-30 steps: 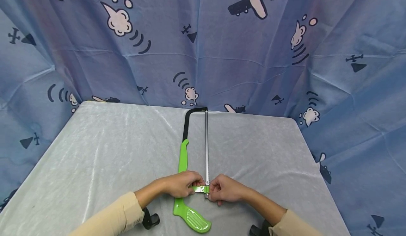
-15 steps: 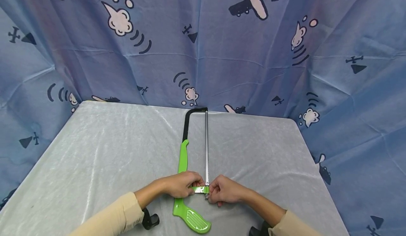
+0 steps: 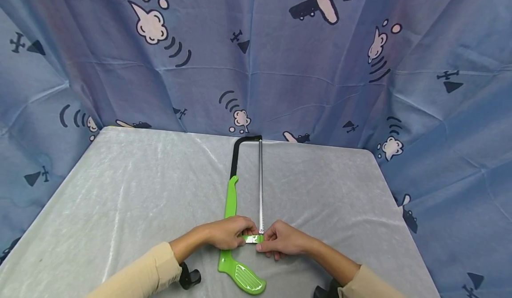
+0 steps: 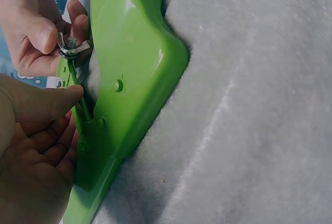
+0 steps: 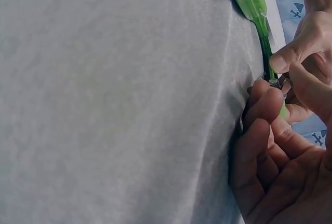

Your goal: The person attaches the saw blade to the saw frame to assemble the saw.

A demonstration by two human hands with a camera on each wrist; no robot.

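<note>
A hacksaw with a green handle (image 3: 230, 204), a black frame and a thin metal blade (image 3: 261, 187) lies flat on the grey-covered table (image 3: 120, 191). My left hand (image 3: 228, 232) grips the green body beside the blade's near end, thumb against the green bar (image 4: 78, 105). My right hand (image 3: 282, 240) pinches the metal wing nut (image 4: 70, 45) on the bolt at that end. In the right wrist view the wing nut (image 5: 274, 82) sits between the fingertips of the right hand (image 5: 275, 151). The grip of the handle (image 3: 244, 278) lies free near the front edge.
A blue curtain (image 3: 256, 66) printed with planes and clouds hangs behind and beside the table. Small black parts (image 3: 190, 278) show below my forearms at the front edge. Bare cloth stretches to the left and right of the saw.
My right hand's fingers have shifted slightly over the nut at the blade's near end. The saw and my left hand have stayed in place.
</note>
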